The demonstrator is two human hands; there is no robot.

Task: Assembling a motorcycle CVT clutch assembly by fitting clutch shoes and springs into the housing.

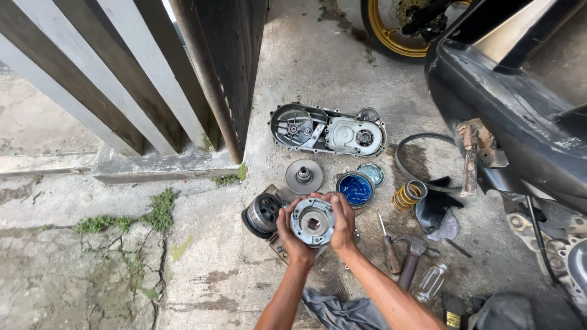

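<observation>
Both my hands hold a round metal clutch part (312, 221) over the concrete floor. My left hand (290, 235) grips its left rim and my right hand (343, 223) wraps its right rim, thumbs on top. The part faces up, showing a hollow centre. Just left of it lies a round metal drum with a toothed ring (263, 214). Beyond it rests a pulley disc (304, 176) and an open tin of blue grease (355, 189).
An engine cover (328, 130) lies further off, with a drive belt (422, 150), a yellow spring (409, 194), a screwdriver (387, 243), a hammer (411, 260) and a glass bottle (429, 282) to the right. A black scooter (520, 104) stands at right, a slatted gate (140, 67) at left.
</observation>
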